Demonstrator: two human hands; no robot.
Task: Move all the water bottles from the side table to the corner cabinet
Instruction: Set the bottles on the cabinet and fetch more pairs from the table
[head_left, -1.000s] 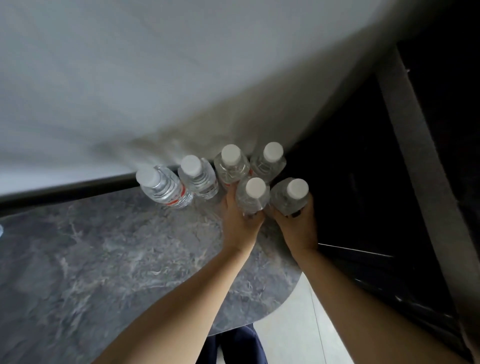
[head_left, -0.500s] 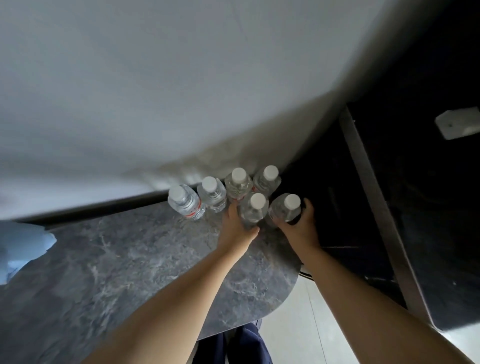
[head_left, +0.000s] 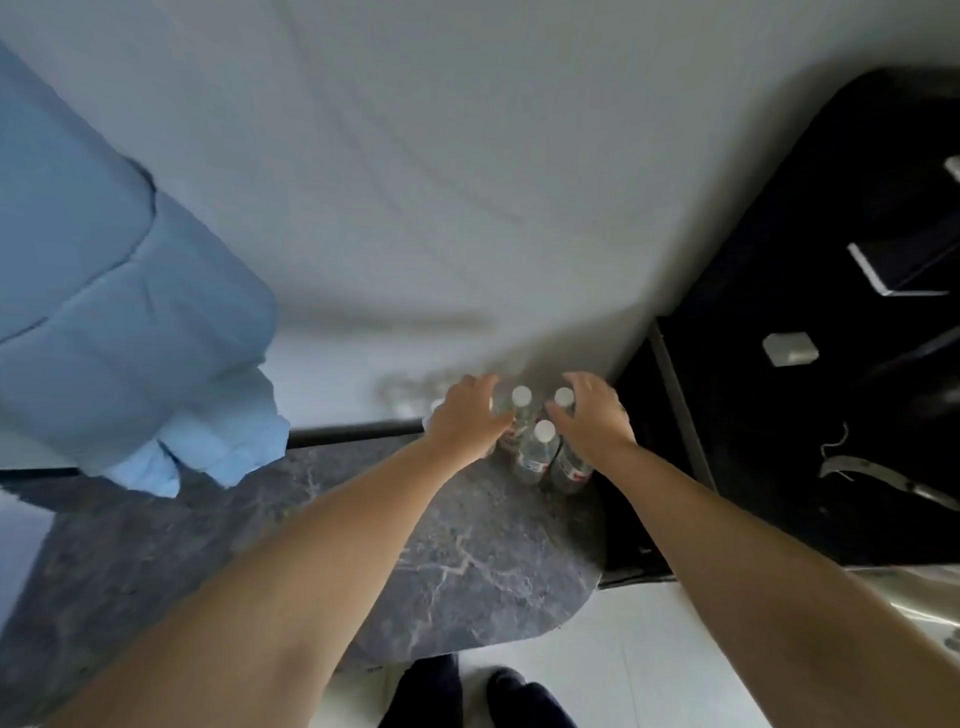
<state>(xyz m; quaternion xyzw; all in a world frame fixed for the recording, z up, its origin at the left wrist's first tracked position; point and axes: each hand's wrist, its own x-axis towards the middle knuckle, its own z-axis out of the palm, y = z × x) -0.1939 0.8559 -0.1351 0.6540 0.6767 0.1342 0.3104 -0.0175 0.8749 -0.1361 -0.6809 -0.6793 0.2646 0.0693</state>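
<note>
I see both hands over the water bottles (head_left: 531, 451) clustered at the marble surface (head_left: 467, 566) corner. Left hand (head_left: 466, 419) grip curls over hidden bottles; right hand (head_left: 589, 415) grip rests on a cap, closure unclear.

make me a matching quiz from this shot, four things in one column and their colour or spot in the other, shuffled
Things:
1. bottle cap
2. table top
3. bedding
4. left hand

Colour or place:
A. light blue, far left
B. over the bottles on the left of the cluster
C. white
D. dark grey marble with pale veins

Pairs: 1-C, 2-D, 3-A, 4-B
</note>
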